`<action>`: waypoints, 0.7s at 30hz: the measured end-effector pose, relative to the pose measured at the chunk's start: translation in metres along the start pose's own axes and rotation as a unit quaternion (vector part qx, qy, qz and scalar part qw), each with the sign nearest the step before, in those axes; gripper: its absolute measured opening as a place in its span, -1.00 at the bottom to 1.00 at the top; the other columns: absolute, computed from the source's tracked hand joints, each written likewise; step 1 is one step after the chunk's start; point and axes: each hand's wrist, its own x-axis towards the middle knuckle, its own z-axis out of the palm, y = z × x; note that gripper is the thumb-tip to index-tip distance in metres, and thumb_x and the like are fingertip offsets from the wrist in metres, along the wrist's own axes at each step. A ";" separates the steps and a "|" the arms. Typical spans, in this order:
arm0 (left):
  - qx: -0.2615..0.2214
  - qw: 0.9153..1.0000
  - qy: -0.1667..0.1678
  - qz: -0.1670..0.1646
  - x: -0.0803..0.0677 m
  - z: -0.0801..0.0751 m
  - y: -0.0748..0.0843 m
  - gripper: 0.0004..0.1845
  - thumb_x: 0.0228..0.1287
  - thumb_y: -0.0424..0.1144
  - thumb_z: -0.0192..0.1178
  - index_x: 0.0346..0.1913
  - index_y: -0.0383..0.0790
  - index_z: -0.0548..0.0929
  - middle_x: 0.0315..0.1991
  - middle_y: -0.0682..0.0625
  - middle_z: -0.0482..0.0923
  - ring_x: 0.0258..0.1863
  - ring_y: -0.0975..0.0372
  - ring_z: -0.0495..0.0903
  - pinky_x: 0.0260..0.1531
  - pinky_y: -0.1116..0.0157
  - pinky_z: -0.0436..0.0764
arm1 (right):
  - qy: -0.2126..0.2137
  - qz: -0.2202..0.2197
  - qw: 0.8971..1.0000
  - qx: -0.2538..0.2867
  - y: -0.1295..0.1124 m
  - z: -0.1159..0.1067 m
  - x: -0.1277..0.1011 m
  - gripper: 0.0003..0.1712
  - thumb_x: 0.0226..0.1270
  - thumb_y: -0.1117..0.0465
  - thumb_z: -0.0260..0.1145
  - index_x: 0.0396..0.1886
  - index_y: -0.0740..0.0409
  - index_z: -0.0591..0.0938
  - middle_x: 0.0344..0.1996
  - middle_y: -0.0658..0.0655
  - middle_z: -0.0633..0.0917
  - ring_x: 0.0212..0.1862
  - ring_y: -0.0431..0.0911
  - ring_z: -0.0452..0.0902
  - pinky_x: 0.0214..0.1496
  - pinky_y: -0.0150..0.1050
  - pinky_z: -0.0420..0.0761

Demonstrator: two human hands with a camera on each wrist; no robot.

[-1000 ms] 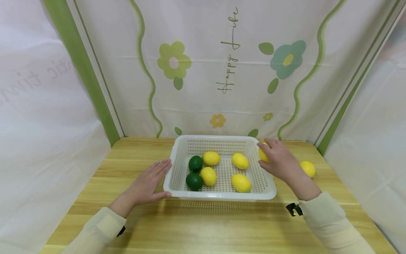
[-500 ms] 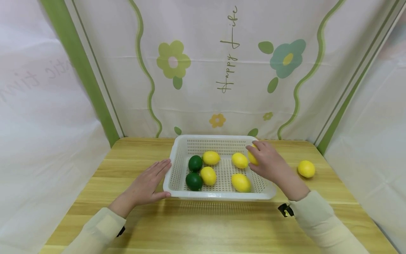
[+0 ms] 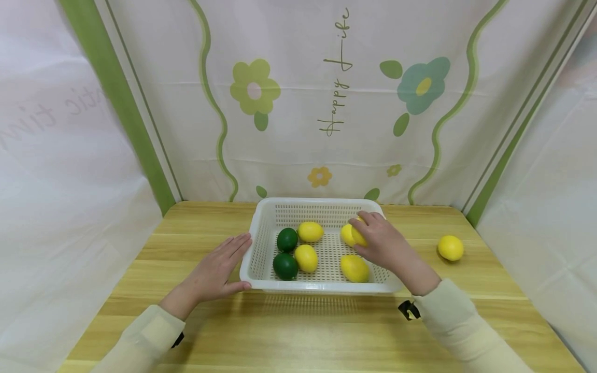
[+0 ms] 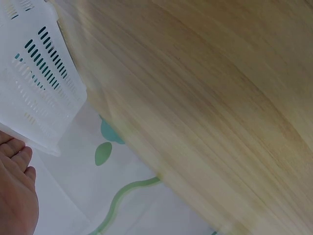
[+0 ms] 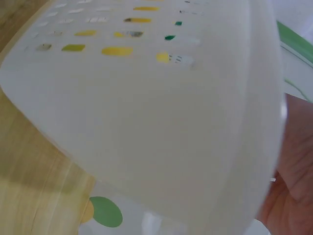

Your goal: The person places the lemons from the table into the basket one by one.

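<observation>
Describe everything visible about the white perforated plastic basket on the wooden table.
The white perforated plastic basket is rectangular, with slotted walls, a slotted floor and a smooth rolled rim. It sits upright on the light wooden table, near the back curtain. Inside lie two dark green limes at the left and four yellow lemons. The left hand rests against its left front corner, fingers straight. The right hand reaches over its right rim, holding a further yellow lemon inside.

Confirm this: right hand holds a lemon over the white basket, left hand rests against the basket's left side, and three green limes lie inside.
Not quite: the head view shows two green limes, not three. The rest stands: the right hand holds a lemon over the white basket, and the left hand rests against its left side.
</observation>
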 end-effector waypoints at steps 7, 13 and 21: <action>-0.001 1.000 0.001 -0.002 0.000 0.000 0.000 0.03 0.30 0.44 -0.17 0.41 -0.49 0.23 0.41 -0.30 0.21 0.38 -0.10 0.23 0.34 -0.04 0.22 | -0.006 0.000 1.000 0.006 -0.007 0.005 0.002 -0.39 0.03 0.22 0.51 0.12 0.26 0.57 0.09 0.35 0.52 0.07 0.21 0.44 0.05 0.03 0.58; -0.001 1.000 0.002 -0.002 0.000 0.000 0.000 0.03 0.30 0.45 -0.19 0.40 -0.49 0.23 0.41 -0.30 0.21 0.37 -0.11 0.23 0.34 -0.04 0.22 | -0.017 0.002 1.000 0.008 -0.012 0.006 0.005 -0.43 0.08 0.22 0.44 0.13 0.26 0.57 0.10 0.37 0.53 0.11 0.22 0.44 0.11 0.04 0.55; -0.001 1.000 0.004 0.001 0.000 0.000 0.000 0.04 0.31 0.45 -0.21 0.40 -0.51 0.23 0.40 -0.31 0.21 0.37 -0.11 0.23 0.33 -0.05 0.22 | -0.021 -0.009 1.000 0.005 -0.019 0.011 0.008 -0.42 0.07 0.20 0.46 0.13 0.27 0.56 0.10 0.36 0.52 0.12 0.22 0.43 0.12 0.03 0.54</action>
